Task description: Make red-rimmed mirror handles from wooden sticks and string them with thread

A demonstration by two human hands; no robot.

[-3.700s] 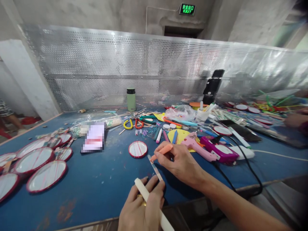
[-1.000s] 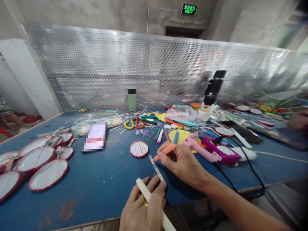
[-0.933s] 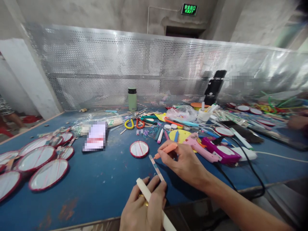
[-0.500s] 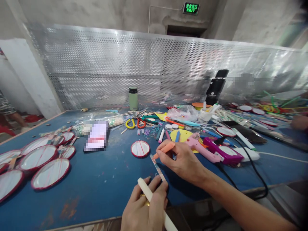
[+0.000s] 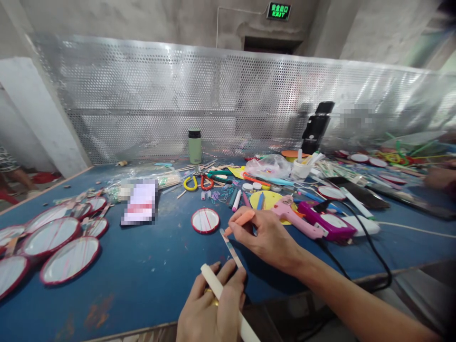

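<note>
Again the orange marker (image 5: 241, 221) pinched by the right hand (image 5: 265, 235) meets the stick (image 5: 231, 249), apparently resuming colouring beyond the left hand (image 5: 213, 306), which grips stick and white pen (image 5: 213, 280).

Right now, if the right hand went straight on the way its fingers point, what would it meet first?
Leading with the orange pen, the right hand would probably meet the thin stick held by the left hand first; exact depth is unclear.
</note>
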